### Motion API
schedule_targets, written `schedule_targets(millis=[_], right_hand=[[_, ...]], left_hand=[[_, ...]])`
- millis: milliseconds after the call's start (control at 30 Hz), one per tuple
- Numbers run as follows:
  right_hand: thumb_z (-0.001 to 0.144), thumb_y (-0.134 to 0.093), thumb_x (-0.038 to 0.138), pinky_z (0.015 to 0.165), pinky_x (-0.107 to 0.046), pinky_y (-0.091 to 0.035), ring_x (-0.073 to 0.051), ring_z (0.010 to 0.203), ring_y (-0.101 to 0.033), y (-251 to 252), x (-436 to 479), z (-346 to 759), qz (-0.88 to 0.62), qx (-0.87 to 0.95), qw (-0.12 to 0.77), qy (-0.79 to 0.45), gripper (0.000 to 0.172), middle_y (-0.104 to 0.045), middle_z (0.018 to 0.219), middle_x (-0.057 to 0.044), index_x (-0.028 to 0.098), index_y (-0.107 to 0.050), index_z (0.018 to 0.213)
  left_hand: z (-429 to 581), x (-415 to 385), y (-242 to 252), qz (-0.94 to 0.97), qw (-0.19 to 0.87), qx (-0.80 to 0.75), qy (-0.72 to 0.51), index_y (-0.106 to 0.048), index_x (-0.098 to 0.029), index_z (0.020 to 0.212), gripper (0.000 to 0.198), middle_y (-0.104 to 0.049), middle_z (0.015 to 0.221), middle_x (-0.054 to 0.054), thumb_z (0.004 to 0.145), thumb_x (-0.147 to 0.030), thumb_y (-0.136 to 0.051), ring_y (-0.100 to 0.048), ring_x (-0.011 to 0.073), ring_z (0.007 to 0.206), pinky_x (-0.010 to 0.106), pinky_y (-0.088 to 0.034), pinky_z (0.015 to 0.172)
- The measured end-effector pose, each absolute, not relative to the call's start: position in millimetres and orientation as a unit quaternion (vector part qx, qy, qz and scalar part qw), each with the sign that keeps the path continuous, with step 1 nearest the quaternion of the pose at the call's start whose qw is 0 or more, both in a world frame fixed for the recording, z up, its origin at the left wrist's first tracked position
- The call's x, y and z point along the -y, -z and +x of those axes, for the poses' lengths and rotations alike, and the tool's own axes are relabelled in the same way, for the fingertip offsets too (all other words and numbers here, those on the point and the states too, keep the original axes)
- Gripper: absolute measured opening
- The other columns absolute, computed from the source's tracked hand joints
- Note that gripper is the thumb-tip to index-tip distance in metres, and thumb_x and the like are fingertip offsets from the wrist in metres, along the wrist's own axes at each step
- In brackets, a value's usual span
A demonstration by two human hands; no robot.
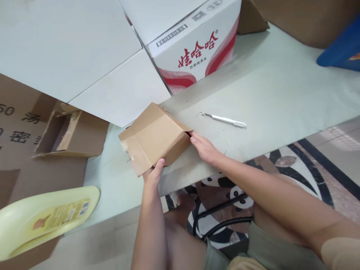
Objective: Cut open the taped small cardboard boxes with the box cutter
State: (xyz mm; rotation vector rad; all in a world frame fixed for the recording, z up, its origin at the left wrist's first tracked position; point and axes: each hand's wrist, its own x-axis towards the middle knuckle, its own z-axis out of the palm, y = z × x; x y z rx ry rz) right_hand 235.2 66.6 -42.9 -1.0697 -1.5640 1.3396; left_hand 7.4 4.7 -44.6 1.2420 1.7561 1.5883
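Note:
A small brown cardboard box [156, 133] sits tilted near the front edge of the pale table, its flap at the left end sticking out with clear tape on it. My left hand [152, 173] grips the near left corner by the flap, thumb on top and fingers hidden beneath. At the box's right end my right hand [204, 147] has its fingers pressed together against the edge of a slightly parted flap; the fingertips are partly hidden. To the right of the box lies a white-handled craft knife [226, 120], its blade pointing left.
Large white cartons [194, 56], one with red lettering, stand behind the box. An opened brown box [81, 131] is at the left, with a pale yellow bottle [50, 221] in front. A blue object [341, 52] is at far right. The tablecloth's front edge [264, 152] borders the floor.

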Motion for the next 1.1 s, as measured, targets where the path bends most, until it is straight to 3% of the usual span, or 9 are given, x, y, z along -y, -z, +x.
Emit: schedule_targets(millis=[67, 167, 267, 467, 567, 667, 833, 967, 1100], right_hand=[[0.099, -0.036, 0.041, 0.108, -0.043, -0.041, -0.025, 0.113, -0.055, 39.6, -67.8, 235.4, -0.416, 0.623, 0.372, -0.548, 0.042, -0.063, 0.112, -0.008, 0.026, -0.062, 0.128], [0.098, -0.039, 0.042, 0.112, -0.046, -0.038, -0.025, 0.114, -0.05, 36.8, -68.7, 233.6, -0.462, 0.624, 0.34, -0.531, 0.035, -0.055, 0.112, -0.01, 0.024, -0.066, 0.111], [0.097, -0.042, 0.043, 0.116, -0.048, -0.033, -0.027, 0.122, -0.045, 38.6, -69.4, 230.5, -0.508, 0.599, 0.349, -0.51, 0.032, -0.045, 0.128, -0.012, 0.021, -0.066, 0.099], [0.095, -0.042, 0.054, 0.12, -0.046, -0.027, -0.027, 0.136, -0.038, 41.7, -74.3, 231.9, -0.442, 0.537, 0.371, -0.615, 0.039, -0.041, 0.141, -0.011, 0.022, -0.063, 0.105], [0.086, -0.055, 0.062, 0.115, -0.046, -0.035, -0.028, 0.127, -0.047, 38.6, -78.2, 238.0, -0.412, 0.516, 0.387, -0.643, 0.046, -0.047, 0.13, -0.011, 0.024, -0.062, 0.111], [0.074, -0.069, 0.065, 0.107, -0.046, -0.042, -0.027, 0.113, -0.053, 36.2, -81.5, 243.2, -0.381, 0.53, 0.372, -0.66, 0.05, -0.05, 0.118, -0.009, 0.023, -0.064, 0.101], [0.064, -0.08, 0.06, 0.107, -0.046, -0.045, -0.028, 0.123, -0.051, 33.9, -81.3, 244.7, -0.349, 0.499, 0.399, -0.686, 0.055, -0.044, 0.127, -0.009, 0.024, -0.068, 0.103], [0.059, -0.084, 0.064, 0.119, -0.048, -0.032, -0.032, 0.141, -0.036, 27.7, -78.8, 246.6, -0.321, 0.581, 0.433, -0.609, 0.061, -0.038, 0.138, -0.009, 0.025, -0.073, 0.105], [0.065, -0.079, 0.071, 0.12, -0.05, -0.029, -0.033, 0.135, -0.043, 21.3, -78.5, 250.1, -0.323, 0.679, 0.451, -0.48, 0.06, -0.052, 0.123, -0.01, 0.024, -0.074, 0.101]], left_hand=[[7.8, -2.4, 46.4, 0.45, 0.264, -0.609, -0.598, -0.063, -0.021, 0.131, 0.078, -0.063, 0.135, 0.013, 0.064, -0.056, -0.084, -0.046, 0.0333, 0.142, 0.044, -0.033, 0.121], [12.1, 0.9, 46.1, 0.435, 0.303, -0.582, -0.617, -0.061, -0.025, 0.135, 0.074, -0.061, 0.139, 0.01, 0.069, -0.052, -0.082, -0.043, 0.0313, 0.144, 0.043, -0.03, 0.123], [17.1, 2.2, 43.3, 0.421, 0.326, -0.564, -0.631, -0.061, -0.028, 0.135, 0.075, -0.06, 0.141, 0.008, 0.067, -0.051, -0.084, -0.041, 0.0327, 0.146, 0.045, -0.03, 0.124], [14.0, 3.4, 44.5, 0.41, 0.335, -0.566, -0.632, -0.063, -0.027, 0.131, 0.076, -0.061, 0.14, 0.008, 0.063, -0.053, -0.085, -0.043, 0.0343, 0.144, 0.047, -0.032, 0.123], [6.1, 3.7, 50.8, 0.412, 0.3, -0.596, -0.62, -0.06, -0.024, 0.135, 0.078, -0.061, 0.139, 0.011, 0.067, -0.054, -0.082, -0.047, 0.0329, 0.141, 0.046, -0.032, 0.122], [-1.3, 1.1, 55.8, 0.425, 0.236, -0.62, -0.615, -0.057, -0.021, 0.136, 0.079, -0.062, 0.135, 0.013, 0.07, -0.059, -0.079, -0.051, 0.0315, 0.138, 0.045, -0.033, 0.121], [4.2, -9.1, 47.2, 0.455, 0.172, -0.573, -0.66, -0.057, -0.022, 0.136, 0.078, -0.058, 0.141, 0.013, 0.072, -0.063, -0.076, -0.051, 0.0306, 0.138, 0.042, -0.038, 0.117], [17.6, -19.0, 31.4, 0.457, 0.232, -0.513, -0.689, -0.058, -0.022, 0.136, 0.08, -0.058, 0.142, 0.015, 0.071, -0.066, -0.075, -0.052, 0.0332, 0.136, 0.044, -0.044, 0.112], [23.2, -26.2, 23.3, 0.455, 0.224, -0.506, -0.698, -0.064, -0.016, 0.126, 0.086, -0.061, 0.136, 0.019, 0.064, -0.075, -0.075, -0.053, 0.0367, 0.135, 0.044, -0.047, 0.11]])
